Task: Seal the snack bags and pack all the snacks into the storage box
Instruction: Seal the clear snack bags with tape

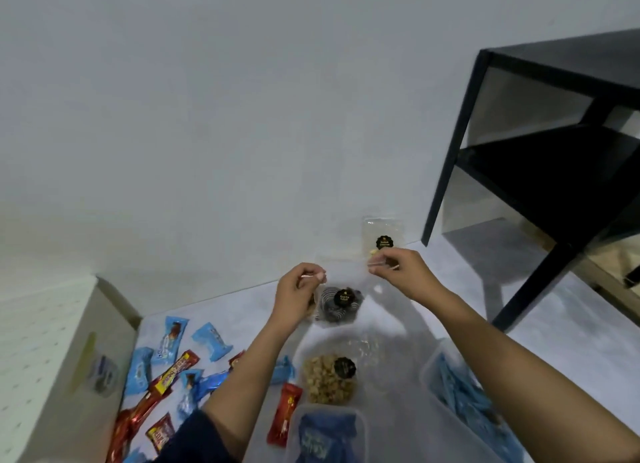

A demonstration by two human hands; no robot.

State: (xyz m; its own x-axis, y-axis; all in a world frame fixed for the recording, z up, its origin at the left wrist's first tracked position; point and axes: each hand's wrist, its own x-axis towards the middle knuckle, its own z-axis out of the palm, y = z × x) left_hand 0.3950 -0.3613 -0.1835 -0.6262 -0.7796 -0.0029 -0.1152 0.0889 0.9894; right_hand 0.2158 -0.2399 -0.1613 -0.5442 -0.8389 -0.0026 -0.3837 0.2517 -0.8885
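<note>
The left hand [298, 291] and the right hand [398, 270] each pinch one top corner of a clear plastic zip bag of dark swirled biscuits [337, 305], which hangs between them above the floor, its black round sticker facing up. The film looks thin, limp and slick, the load light but brittle. So the mouth strip is the place to hold, thumb and fingertip running along it, with no squeeze on the belly.

At 6 o'clock from that bag lies a clear bag of pale brown nuts [327, 381]. At 12 o'clock a nearly empty clear bag with a black sticker [381, 235] leans on the plain white wall [242, 116]. At 4 o'clock stands a clear plastic storage box holding blue wrappers [427, 369]. At 6 o'clock, nearer the body, is a second clear box with a blue packet [292, 435]. Loose blue and red wrapped sweets [173, 369] are scattered at 8 o'clock, beside a white pegboard panel [41, 358].

The pale grey floor [571, 324] is smooth. A black metal-framed side table [460, 143] stands on it at 2 o'clock.
</note>
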